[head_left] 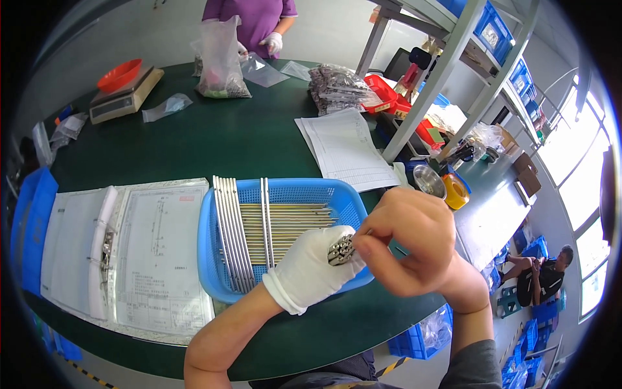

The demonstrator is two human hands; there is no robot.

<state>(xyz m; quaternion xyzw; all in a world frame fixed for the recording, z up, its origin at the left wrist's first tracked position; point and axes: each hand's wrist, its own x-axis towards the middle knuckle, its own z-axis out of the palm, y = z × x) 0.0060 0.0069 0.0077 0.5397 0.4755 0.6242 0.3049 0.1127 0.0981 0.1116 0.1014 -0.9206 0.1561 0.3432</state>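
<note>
My left hand [311, 264], in a white glove, is wrapped round a bundle of thin metal rods [339, 251], whose round ends face up and right. At those ends my bare right hand [414, 243] is closed in a pinch; what lies between its fingertips is too small and covered to make out. Behind both hands sits a blue plastic basket [317, 184]. Silvery rods [232, 233] lie lengthwise along its left side, and two more silver rods [265, 220] cross its middle. Under these, many thin brass-toned rods [295, 217] lie crosswise.
An open binder [155, 253] with a drawing lies left of the basket, papers [346, 146] beyond it. Farther off are a scale [126, 97] with a red tray, filled plastic bags [223, 71] and a person in purple [253, 26]. Shelf posts [434, 84] rise at right.
</note>
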